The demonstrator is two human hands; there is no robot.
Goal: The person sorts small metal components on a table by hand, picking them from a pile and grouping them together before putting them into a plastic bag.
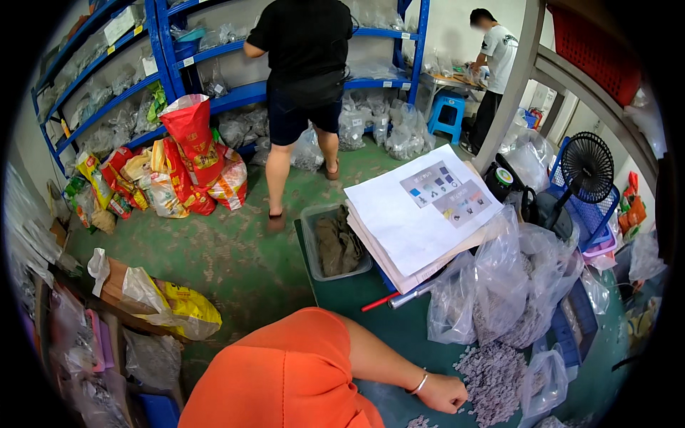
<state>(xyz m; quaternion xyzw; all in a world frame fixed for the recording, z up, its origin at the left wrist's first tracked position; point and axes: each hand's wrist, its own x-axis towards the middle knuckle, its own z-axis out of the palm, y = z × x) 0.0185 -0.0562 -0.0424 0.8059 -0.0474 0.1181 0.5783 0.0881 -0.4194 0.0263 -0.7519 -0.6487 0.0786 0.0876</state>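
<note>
My left hand (442, 393), with a bracelet (419, 384) at the wrist, reaches from an orange sleeve (285, 364) onto the green table (399, 342). Its fingers are curled down and closed at the left edge of a heap of small grey-purple pieces (492, 381). What they grip, if anything, is hidden. A few similar pieces (421, 422) lie by the lower edge, left of the hand. Right of the heap is a crumpled clear plastic bag (546, 381). My right hand is out of view.
Beyond the heap stand clear bags of grey pieces (514, 299), a stack of papers (421, 214), a clear tub with a brown cloth (308, 239) and a black fan (586, 167). One person (307, 71) stands by blue shelves (242, 96); another (496, 64) works farther back.
</note>
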